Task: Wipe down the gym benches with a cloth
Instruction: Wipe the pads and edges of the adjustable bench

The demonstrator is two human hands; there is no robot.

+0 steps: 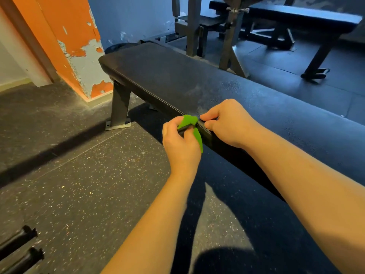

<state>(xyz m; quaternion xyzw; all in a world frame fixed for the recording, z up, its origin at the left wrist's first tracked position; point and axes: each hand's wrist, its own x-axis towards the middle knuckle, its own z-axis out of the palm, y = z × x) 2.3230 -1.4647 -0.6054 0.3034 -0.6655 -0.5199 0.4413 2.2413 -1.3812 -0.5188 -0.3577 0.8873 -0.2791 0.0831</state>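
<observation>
Speckled black rubber flooring (69, 184) runs to a peeling orange pillar (65, 36) at ten o'clock, with two black bar ends (21, 252) at seven. A long black padded flat bench (177, 76) crosses from eleven to four o'clock. At centre, just off its near edge, the left hand (180, 147) grips a bright green cloth (189, 120) in curled fingers. Beside it, the right hand (229, 123) pinches the pad's edge, fingers on top, thumb on the side. Another black bench (308, 18) stands at one o'clock.

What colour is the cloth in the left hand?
Bright green; the small crumpled cloth shows best in the head view, the only one.
</observation>
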